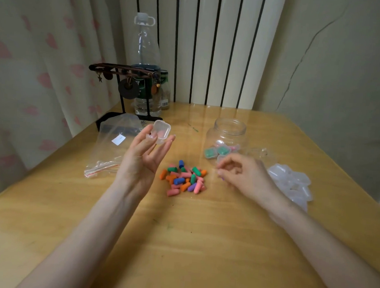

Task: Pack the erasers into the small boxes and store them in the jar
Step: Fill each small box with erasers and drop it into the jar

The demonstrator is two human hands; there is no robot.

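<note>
Small clear square plastic box: pinched at the fingertips of your left hand, pink showing inside; keep it level while loading.
Right hand: fingers curled beside the heap of coloured erasers on the tabletop; whether it holds one, cannot tell.
Clear wide-mouthed jar: holds filled boxes, green and pink.

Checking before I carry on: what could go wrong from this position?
1. The left hand holds the small box only at its fingertips, tilted above the table; it could slip and spill its pink erasers.
2. The right hand hovers close to the loose erasers and the jar; a careless sweep might scatter the pile or knock the jar.
</note>
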